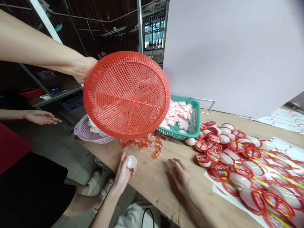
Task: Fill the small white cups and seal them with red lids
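A small white cup [131, 161] is held in my left hand [123, 172] near the table's front edge. My right hand [179, 175] hovers over or rests on the wooden table, its fingers loosely curled and apart, with nothing seen in them. Small orange packets [155, 152] lie in a loose pile just beyond my hands. Above them another person's hand [86, 68] holds a large red round basket [128, 95] tilted up by its rim. Red-lidded cups [213, 155] are heaped to the right of my right hand.
Behind the red basket stands a green basket [198, 118] of pale pink packets. A lilac basket [83, 134] with white items sits at the left edge. Printed sheets [282, 158] lie at right. The person's other hand [41, 117] is open at left.
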